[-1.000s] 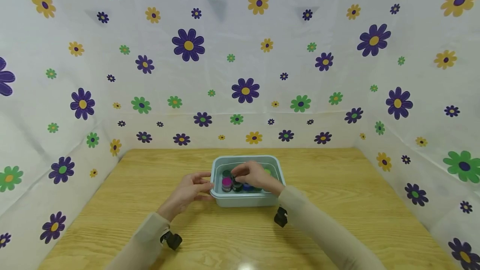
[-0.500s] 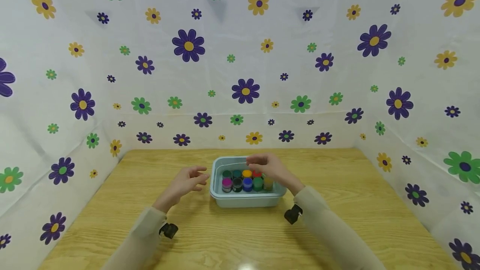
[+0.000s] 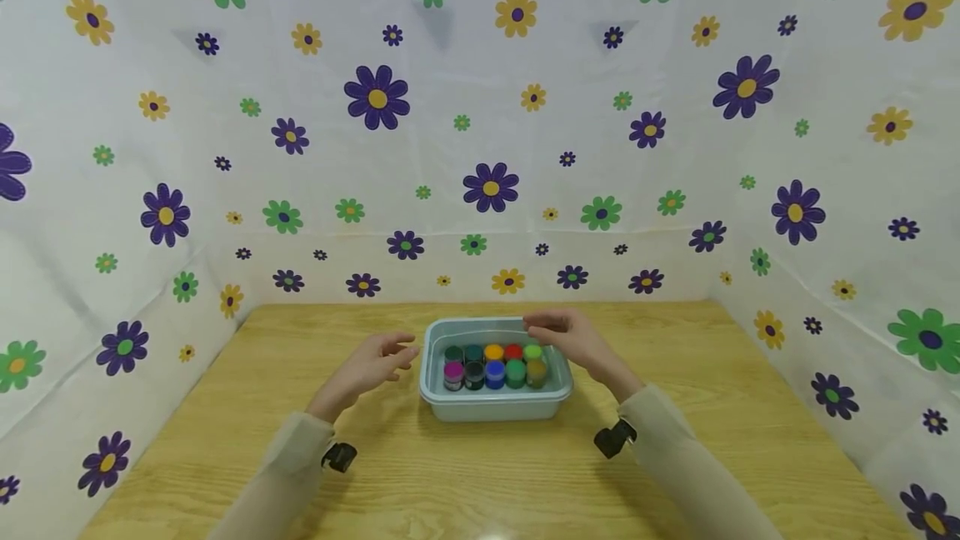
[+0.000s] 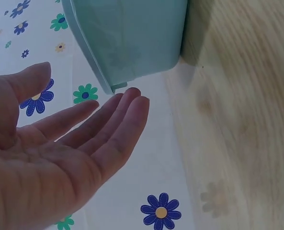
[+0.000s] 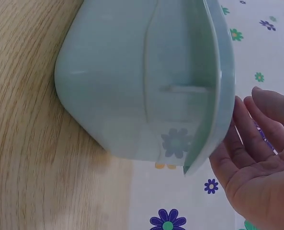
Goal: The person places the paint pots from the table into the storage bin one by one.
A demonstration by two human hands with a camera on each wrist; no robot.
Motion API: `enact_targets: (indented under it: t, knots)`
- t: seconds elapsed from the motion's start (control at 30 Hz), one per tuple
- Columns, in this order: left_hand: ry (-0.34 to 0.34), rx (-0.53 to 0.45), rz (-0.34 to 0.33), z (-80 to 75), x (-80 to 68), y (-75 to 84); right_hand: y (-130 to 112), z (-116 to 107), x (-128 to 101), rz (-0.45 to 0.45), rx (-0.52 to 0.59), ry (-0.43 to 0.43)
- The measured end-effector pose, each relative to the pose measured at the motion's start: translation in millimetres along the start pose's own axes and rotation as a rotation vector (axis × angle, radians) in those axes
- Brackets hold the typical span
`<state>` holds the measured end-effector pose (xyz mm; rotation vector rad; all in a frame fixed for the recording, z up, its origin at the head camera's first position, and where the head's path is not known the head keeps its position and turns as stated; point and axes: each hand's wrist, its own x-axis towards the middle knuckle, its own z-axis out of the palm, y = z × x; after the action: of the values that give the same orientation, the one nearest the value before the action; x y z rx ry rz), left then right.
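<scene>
A pale blue plastic tub [image 3: 491,405] stands on the wooden table, filled with two rows of small paint pots [image 3: 494,365] with coloured lids. My left hand [image 3: 372,362] hovers open just left of the tub, fingers straight, holding nothing. In the left wrist view the left hand's fingertips [image 4: 132,98] lie close to the tub's rim [image 4: 114,86]. My right hand [image 3: 572,337] hovers open over the tub's right back corner, also holding nothing. The right wrist view shows the tub's outer wall [image 5: 132,81] beside the relaxed right hand's fingers [image 5: 254,129].
The wooden table [image 3: 480,473] is ringed by white cloth walls printed with purple, green and yellow flowers [image 3: 491,186] at the back and both sides. Black wrist cameras [image 3: 615,438] sit on both beige sleeves.
My right hand has let go of the pots and drawn back from the tub's left-middle to its right back corner. My left hand came off the tub's left wall.
</scene>
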<state>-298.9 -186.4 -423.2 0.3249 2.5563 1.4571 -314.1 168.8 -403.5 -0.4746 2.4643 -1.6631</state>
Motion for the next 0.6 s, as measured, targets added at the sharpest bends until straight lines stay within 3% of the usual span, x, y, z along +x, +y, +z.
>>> enact_targets:
  t: [0.3, 0.6]
  knots:
    - [0.094, 0.274, 0.050, -2.7, -2.2, 3.2, 3.4, -10.8, -3.4, 0.031, -0.030, 0.054]
    - [0.058, 0.448, 0.151, -1.3, -0.1, -3.4, 8.1, -24.6, -8.4, -0.002, -0.121, 0.101]
